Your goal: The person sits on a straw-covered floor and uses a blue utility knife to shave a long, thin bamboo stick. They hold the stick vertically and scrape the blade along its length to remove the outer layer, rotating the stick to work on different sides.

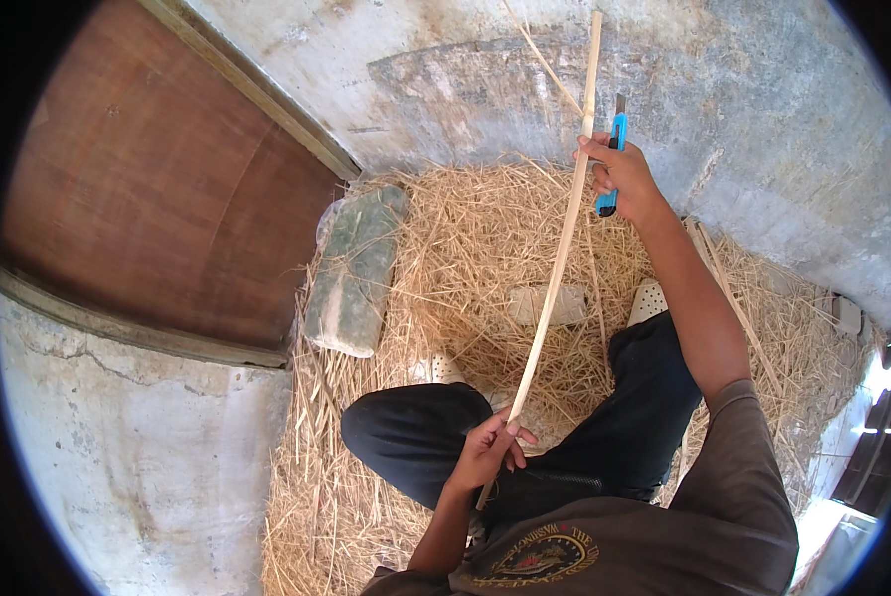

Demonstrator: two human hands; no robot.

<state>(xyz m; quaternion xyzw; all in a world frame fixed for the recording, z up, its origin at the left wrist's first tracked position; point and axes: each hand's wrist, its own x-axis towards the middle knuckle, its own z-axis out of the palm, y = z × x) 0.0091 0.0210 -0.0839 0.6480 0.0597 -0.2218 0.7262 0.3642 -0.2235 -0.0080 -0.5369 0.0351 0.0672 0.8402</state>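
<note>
Rural yard: straw (485, 238) heap, rough concrete walls (743, 109).

A grey concrete floor (763, 109) carries a wide spread of loose straw (465, 248) through the middle of the frame; a greenish stone slab (354, 268) lies at its left edge

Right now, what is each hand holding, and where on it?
Left hand grips the long cane strip near its lower end; right hand holds it higher up, plus a blue utility knife.

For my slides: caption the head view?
Left hand steadies a long strip; right hand holds a blue knife.
</note>
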